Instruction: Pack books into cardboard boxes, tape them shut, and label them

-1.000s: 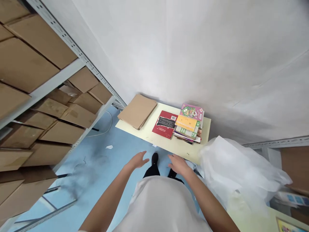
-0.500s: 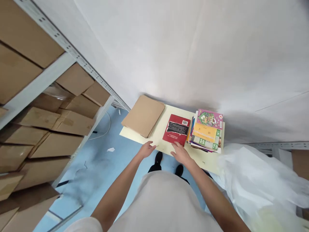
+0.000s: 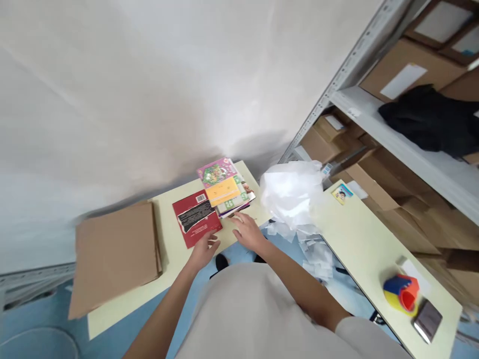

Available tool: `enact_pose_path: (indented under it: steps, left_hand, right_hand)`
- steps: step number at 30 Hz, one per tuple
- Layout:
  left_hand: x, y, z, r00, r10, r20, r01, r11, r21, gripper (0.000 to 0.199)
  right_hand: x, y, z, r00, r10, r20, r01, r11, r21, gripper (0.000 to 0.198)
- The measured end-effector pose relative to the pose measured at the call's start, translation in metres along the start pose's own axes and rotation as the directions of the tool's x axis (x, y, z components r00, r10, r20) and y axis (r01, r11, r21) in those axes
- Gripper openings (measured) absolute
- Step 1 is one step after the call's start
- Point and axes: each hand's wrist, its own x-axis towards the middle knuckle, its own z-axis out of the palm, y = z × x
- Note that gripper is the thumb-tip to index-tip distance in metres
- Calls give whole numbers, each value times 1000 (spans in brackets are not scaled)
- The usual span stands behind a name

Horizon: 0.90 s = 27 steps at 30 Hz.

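- The left hand [image 3: 204, 249] is half open with bent fingers, at the near edge of the bench [image 3: 168, 237]. The right hand [image 3: 249, 233] is also half open, fingers spread a bit. Both look like they hold nothing; I cannot tell if the fingertips touch.
- The red book [image 3: 196, 218] lies flat by the near edge, close to the left hand.
- The book pile [image 3: 229, 204] sits just right of it, near the bench's far right corner. A pink book [image 3: 217, 173] and a yellow book [image 3: 223, 191] are on top. The right hand is by its near side.
- Half a second ago, the left hand was short of the books. Now it has come to the red book, so both hands can reach books.
- The big cardboard [image 3: 114, 254] covers the left end and pokes past the edge.
- A puffy plastic bag [image 3: 290, 192] crowds the right end.
- Another bench [image 3: 359, 239] has a phone [image 3: 427, 320] near its edge.
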Motion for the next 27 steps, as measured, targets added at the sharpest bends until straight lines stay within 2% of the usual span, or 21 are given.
enact_pose_path:
  steps: [1, 3, 6, 9, 11, 13, 15, 16, 18, 21, 23, 25, 27]
  left_hand:
    - [8, 18, 12, 998, 49, 38, -50, 999, 12, 54]
    - [21, 54, 38, 985, 141, 98, -145, 989, 38, 53]
    - [41, 102, 82, 970, 225, 95, -233, 969, 84, 51]
    - [68, 143, 128, 951, 306, -47, -301, 950, 81, 57]
    - [91, 166, 155, 934, 324, -148, -326, 945, 9, 63]
    - [113, 184, 176, 945, 239, -224, -262, 962, -77, 64]
    - [127, 197, 189, 950, 90, -299, -142, 977, -158, 64]
    - [131, 203, 193, 944, 27, -327, -98, 974, -204, 66]
    - [130, 216, 197, 940, -35, -339, -87, 937, -338, 69]
    - [117, 242, 192, 957, 2, -291, -164, 830, -533, 75]
    - [105, 266, 186, 956, 78, -282, -234, 782, -577, 83]
    - [97, 291, 181, 952, 157, -262, -288, 749, -596, 95]
    - [93, 310, 181, 966, 204, -160, -258, 695, -671, 96]
  right_hand:
    - [-8, 14, -11, 994, 59, -90, -60, 998, -13, 39]
    - [-26, 47, -33, 954, 172, -247, -184, 982, -29, 38]
    - [-53, 103, -64, 844, 334, -420, -373, 928, -11, 42]
    - [-76, 161, -90, 721, 529, -448, -533, 836, 128, 59]
    - [-83, 194, -101, 685, 638, -352, -575, 770, 277, 75]
    - [-83, 221, -108, 687, 694, -215, -567, 697, 439, 87]
    - [-79, 240, -113, 687, 721, -87, -546, 592, 593, 90]
    - [-77, 246, -115, 684, 728, -44, -528, 535, 660, 87]
    - [-72, 254, -123, 689, 724, -28, -442, 451, 775, 76]
    - [-69, 260, -144, 754, 646, -120, -199, 398, 895, 62]
    - [-71, 262, -165, 802, 572, -170, -72, 376, 924, 58]
    - [-77, 267, -185, 830, 516, -212, -5, 387, 922, 57]
    - [-88, 273, -202, 836, 484, -259, 35, 424, 905, 61]
